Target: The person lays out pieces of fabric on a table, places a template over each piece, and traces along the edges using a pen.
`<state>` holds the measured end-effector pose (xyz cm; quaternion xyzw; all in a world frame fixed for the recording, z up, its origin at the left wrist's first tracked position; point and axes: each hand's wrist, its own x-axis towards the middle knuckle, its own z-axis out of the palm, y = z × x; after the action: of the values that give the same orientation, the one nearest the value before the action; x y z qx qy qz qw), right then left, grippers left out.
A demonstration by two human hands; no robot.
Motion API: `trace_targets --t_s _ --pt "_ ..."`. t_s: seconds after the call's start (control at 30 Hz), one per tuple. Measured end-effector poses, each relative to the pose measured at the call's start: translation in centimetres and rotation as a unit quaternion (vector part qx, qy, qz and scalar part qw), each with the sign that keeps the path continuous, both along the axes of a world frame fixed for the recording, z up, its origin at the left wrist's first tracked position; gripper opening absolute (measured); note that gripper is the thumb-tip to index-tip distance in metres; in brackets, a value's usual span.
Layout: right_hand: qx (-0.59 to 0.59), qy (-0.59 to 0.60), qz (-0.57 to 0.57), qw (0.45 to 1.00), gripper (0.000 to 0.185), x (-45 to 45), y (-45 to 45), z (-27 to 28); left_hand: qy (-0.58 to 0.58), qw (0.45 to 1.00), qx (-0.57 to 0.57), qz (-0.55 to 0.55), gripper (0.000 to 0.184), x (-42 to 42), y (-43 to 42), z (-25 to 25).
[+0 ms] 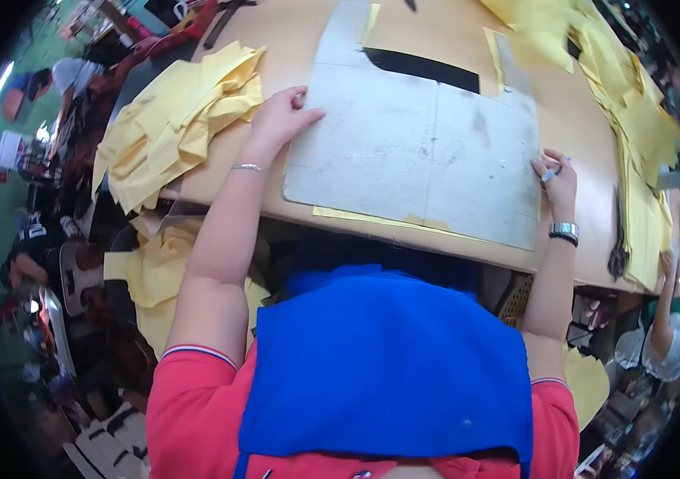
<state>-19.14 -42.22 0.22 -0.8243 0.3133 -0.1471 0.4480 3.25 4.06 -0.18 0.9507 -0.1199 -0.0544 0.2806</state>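
A large grey pattern board (404, 152) with a notch cut in its far side lies on the table in front of me. Yellow fabric (356, 214) shows from under its near edge. At the board's left edge, my left hand (282, 121) rests with its thumb stretched onto the surface and the other fingers partly curled. Beside the right edge, my right hand (559, 182) is closed around a small pale, pen-like thing (548, 173), too small to name surely. A black strip (428, 69) shows in the notch.
Crumpled yellow fabric pieces (184, 120) are heaped on the left of the table (276, 68). More yellow fabric (635, 136) hangs along the right side, with a dark cord-like thing (618, 239) beside it. Other people sit nearby at left and right.
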Motion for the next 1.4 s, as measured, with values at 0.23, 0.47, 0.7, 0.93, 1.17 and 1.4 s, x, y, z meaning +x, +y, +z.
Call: trace_targets --t_s 0.23,0.47,0.7,0.93,1.17,1.4 --pt "0.015 -0.011 -0.006 1.000 0.044 0.1 -1.1 -0.9 0.012 1.000 0.010 0.011 0.072 -0.6 -0.2 0.7" --pt "0.031 -0.013 0.008 0.999 0.044 0.1 -1.0 -0.8 0.023 1.000 -0.005 0.016 0.072 -0.6 -0.3 0.7" --pt "0.041 -0.016 0.002 0.999 0.044 -0.1 -0.6 -0.3 -0.003 1.000 0.007 -0.004 0.069 -0.5 -0.3 0.7" --pt "0.014 0.004 -0.010 1.000 0.046 0.0 -1.6 -1.0 0.020 0.993 -0.110 -0.035 0.068 2.3 1.4 -3.3" --pt "0.047 0.007 -0.008 0.999 0.045 -0.1 -1.6 -1.1 0.073 0.987 -0.141 -0.032 0.068 1.2 1.0 -1.8" --pt "0.157 -0.168 -0.048 0.972 0.041 1.3 0.2 -0.1 -0.193 0.970 -0.036 -0.144 0.058 -0.3 -5.6 0.5"
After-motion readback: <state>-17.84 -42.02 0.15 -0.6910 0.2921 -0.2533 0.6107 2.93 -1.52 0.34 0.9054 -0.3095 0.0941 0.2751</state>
